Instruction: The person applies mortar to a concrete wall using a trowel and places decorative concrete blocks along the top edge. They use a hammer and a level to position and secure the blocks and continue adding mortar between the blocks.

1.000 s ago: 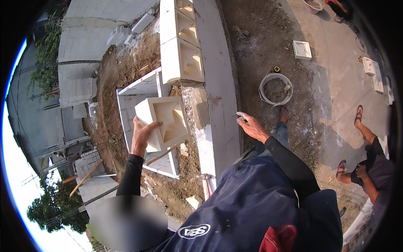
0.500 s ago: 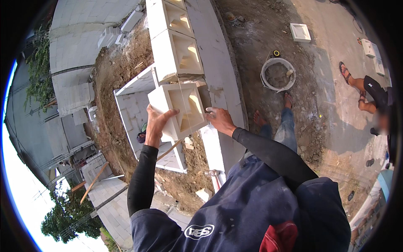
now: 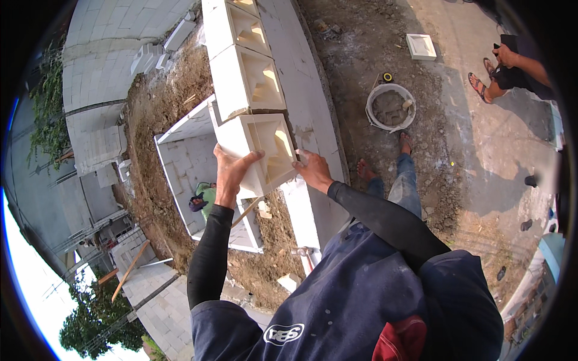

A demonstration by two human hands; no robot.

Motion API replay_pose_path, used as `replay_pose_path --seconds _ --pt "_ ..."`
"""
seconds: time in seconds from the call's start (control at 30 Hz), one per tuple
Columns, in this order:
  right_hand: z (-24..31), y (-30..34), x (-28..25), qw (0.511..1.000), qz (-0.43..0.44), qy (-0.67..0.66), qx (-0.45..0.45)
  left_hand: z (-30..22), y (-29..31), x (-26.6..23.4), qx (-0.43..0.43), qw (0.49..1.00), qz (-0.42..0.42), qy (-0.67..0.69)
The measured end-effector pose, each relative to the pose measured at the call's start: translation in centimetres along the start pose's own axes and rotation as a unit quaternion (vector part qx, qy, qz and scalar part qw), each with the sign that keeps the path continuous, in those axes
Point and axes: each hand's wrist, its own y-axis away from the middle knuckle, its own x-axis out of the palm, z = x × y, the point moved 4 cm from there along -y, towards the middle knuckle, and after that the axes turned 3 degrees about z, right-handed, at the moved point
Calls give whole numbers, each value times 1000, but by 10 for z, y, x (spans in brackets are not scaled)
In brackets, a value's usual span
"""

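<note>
A cream decorative concrete block with a recessed, angled face sits at the near end of a row of matching blocks on the wall top. My left hand grips its left side, thumb across the front edge and fingers behind. On the right edge, the bent fingers of my right hand press against the block's lower corner. Its far side meets the last laid block, or nearly so; I cannot tell if they touch. A thin string passes along the block's face.
Right of the wall stand a mortar bucket, a yellow tape measure and a loose block. A hammer lies near my body. One person in green is below left; another person stands at right.
The block has moved away from me, closing the gap to the row, with both hands still on it. The person in green shows more; the person at right has shifted farther off.
</note>
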Motion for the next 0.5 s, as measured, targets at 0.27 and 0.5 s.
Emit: replay_pose_path --seconds 0.27,0.5 --pt "-2 1 -3 999 10 -25 40 4 -3 8 15 1000 -9 -23" --pt "-14 -11 5 999 -5 -29 17 24 -16 5 82 990 -53 -104"
